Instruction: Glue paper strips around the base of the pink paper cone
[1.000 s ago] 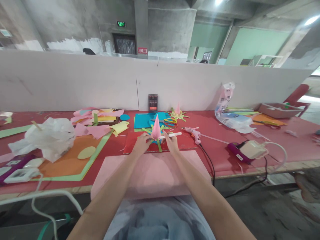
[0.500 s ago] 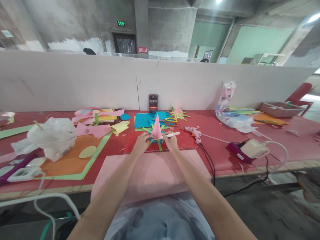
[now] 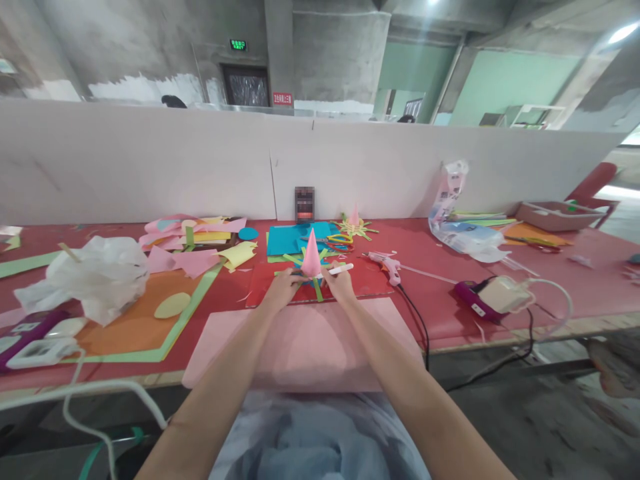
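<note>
A pink paper cone (image 3: 311,258) stands upright on a blue base with green paper strips (image 3: 318,293) fanning out around it. My left hand (image 3: 284,287) is at the left side of this paper craft, its fingers closed at the edge by the strips; the fingertips are partly hidden. From the right, my right hand (image 3: 341,284) holds a white pen (image 3: 343,269), which points toward the foot of the cone. Beneath the craft lies a red board (image 3: 260,283).
Behind are blue paper (image 3: 280,241), scissors (image 3: 341,240) and a similar cone craft (image 3: 355,227). A pink glue gun (image 3: 389,267) with a black cord lies right. Crumpled white plastic (image 3: 103,273) and orange paper (image 3: 125,330) lie left. A phone (image 3: 305,204) leans against the white partition.
The camera view shifts slightly. Both hands stay at the craft, and the pen remains in my right hand, still beside the cone's foot.
</note>
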Demonstrator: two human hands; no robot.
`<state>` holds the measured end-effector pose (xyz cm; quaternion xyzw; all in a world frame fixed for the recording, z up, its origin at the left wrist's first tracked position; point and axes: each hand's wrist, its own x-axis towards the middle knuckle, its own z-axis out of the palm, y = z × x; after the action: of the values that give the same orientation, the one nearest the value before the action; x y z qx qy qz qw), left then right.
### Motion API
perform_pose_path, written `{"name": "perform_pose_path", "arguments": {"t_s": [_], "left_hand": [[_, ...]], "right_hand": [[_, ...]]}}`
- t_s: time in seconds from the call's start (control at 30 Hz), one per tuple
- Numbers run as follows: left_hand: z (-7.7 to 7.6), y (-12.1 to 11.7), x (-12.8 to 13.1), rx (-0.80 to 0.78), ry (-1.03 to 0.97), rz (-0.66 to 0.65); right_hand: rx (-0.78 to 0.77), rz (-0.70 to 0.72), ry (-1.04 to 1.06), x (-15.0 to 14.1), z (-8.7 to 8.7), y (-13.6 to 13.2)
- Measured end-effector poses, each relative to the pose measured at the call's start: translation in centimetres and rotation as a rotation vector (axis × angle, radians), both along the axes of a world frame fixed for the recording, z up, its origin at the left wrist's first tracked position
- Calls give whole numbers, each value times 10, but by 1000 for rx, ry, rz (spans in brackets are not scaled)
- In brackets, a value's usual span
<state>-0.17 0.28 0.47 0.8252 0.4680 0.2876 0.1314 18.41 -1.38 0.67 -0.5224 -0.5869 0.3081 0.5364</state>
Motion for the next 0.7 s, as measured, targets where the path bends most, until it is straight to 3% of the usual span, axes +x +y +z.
{"name": "perform_pose_path", "arguments": {"t_s": [0.7], "left_hand": [[-1,0,-2,9,16,-9]], "right_hand": [[-21,-26,-44,1,1,-2]]}}
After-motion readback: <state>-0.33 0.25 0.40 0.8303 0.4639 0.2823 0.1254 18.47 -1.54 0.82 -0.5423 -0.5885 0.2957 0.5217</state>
